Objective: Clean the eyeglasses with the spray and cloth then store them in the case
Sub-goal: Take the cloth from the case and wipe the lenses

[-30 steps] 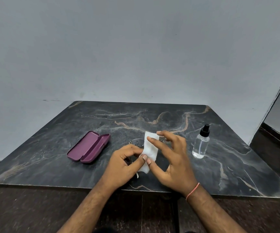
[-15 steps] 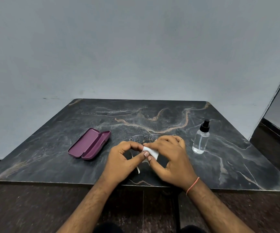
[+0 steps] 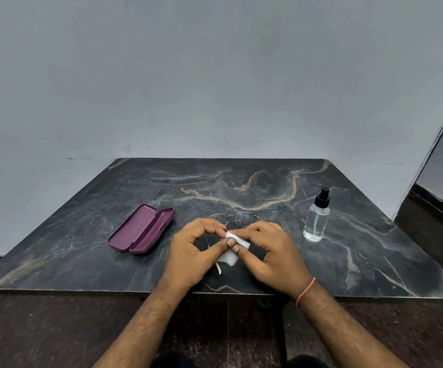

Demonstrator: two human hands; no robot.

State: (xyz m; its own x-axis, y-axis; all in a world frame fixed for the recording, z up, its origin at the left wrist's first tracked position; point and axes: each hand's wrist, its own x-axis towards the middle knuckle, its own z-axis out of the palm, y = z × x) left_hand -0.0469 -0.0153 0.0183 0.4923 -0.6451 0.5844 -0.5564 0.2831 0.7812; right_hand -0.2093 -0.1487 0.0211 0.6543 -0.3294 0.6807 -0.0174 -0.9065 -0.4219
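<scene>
A small white cloth (image 3: 231, 257) is folded between my two hands near the table's front middle. My left hand (image 3: 193, 254) pinches it with thumb and forefinger, and my right hand (image 3: 269, 254) pinches it from the other side. Thin-framed eyeglasses (image 3: 237, 218) lie on the table just beyond my fingers, lenses toward the wall; one temple arm (image 3: 218, 268) shows between my hands. The purple case (image 3: 142, 229) lies open at the left. A clear spray bottle (image 3: 317, 217) with a black nozzle stands upright at the right.
The dark marble table (image 3: 241, 187) stands against a plain grey wall. Its front edge runs just below my wrists, with dark floor beneath. A doorway or wall corner shows at the far right.
The cloth was spread upright between my hands a second ago; now it is folded small and lowered, uncovering the eyeglasses behind it. Both hands have drawn closer together.
</scene>
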